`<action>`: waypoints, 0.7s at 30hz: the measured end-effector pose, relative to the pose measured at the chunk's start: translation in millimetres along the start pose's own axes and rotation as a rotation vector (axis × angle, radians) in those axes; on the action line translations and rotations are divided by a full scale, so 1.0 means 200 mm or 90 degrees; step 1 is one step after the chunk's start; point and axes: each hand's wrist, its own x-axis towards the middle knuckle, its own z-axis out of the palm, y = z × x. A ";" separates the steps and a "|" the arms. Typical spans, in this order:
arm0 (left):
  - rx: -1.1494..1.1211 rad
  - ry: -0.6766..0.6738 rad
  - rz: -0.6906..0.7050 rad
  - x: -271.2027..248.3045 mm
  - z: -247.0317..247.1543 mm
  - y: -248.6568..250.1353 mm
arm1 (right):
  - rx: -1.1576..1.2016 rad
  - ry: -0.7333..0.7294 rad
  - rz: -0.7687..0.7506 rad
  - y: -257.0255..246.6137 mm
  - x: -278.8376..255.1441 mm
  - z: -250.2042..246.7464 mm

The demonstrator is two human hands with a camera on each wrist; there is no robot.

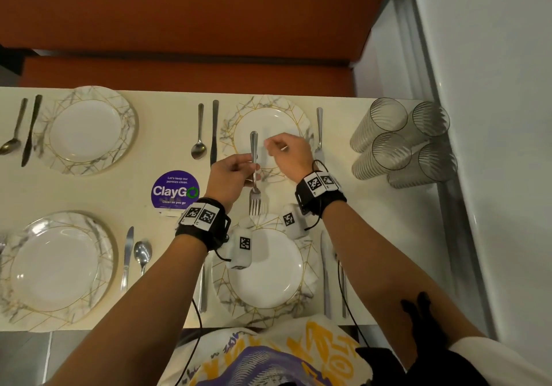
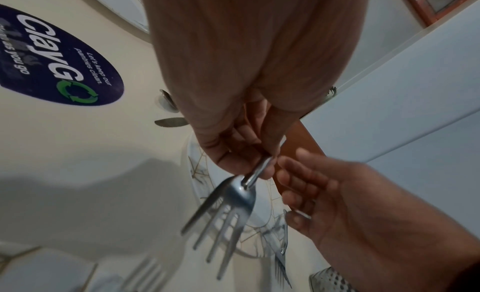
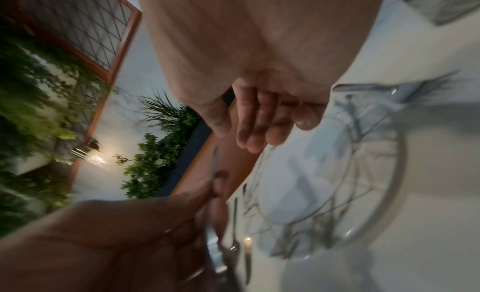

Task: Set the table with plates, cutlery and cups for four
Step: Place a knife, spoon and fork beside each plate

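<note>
Over the gap between the two right-hand plates, my left hand (image 1: 248,163) pinches a steel fork (image 1: 254,176) by the middle of its handle, tines pointing toward me. The left wrist view shows the fork (image 2: 228,204) close up, held by my left hand (image 2: 249,162). My right hand (image 1: 273,145) hovers just right of the fork's handle, above the far right plate (image 1: 239,111), fingers loosely curled and holding nothing. The right wrist view is blurred; it shows the relaxed fingers (image 3: 259,121). The near right plate (image 1: 268,278) lies under my wrists.
Several clear ribbed cups (image 1: 403,140) stand clustered at the table's right end by a white wall. Plates at far left (image 1: 86,128) and near left (image 1: 56,266) have a spoon and knife beside them. Another fork (image 1: 319,128) lies right of the far right plate. A purple sticker (image 1: 175,190) marks the table's middle.
</note>
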 end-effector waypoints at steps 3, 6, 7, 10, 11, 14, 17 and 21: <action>-0.016 -0.010 0.004 -0.04 -0.08 -0.01 | -0.014 -0.047 -0.009 -0.10 -0.06 0.13; -0.027 -0.010 -0.008 -0.07 -0.20 -0.04 | -0.041 -0.031 -0.026 -0.18 -0.10 0.22; -0.030 -0.016 -0.017 -0.08 -0.24 -0.05 | -0.037 -0.028 -0.023 -0.21 -0.10 0.26; 0.032 -0.053 -0.027 -0.11 -0.41 -0.11 | -0.008 -0.011 -0.004 -0.31 -0.11 0.37; 0.058 -0.066 -0.024 -0.11 -0.47 -0.13 | 0.005 0.004 0.000 -0.35 -0.12 0.40; 0.055 -0.072 -0.024 -0.13 -0.65 -0.17 | 0.041 0.041 0.024 -0.45 -0.14 0.53; 0.008 -0.028 -0.009 -0.14 -0.83 -0.16 | 0.071 0.011 0.070 -0.53 -0.16 0.72; -0.001 0.022 -0.005 -0.11 -1.07 -0.15 | 0.017 -0.080 0.068 -0.61 -0.21 1.01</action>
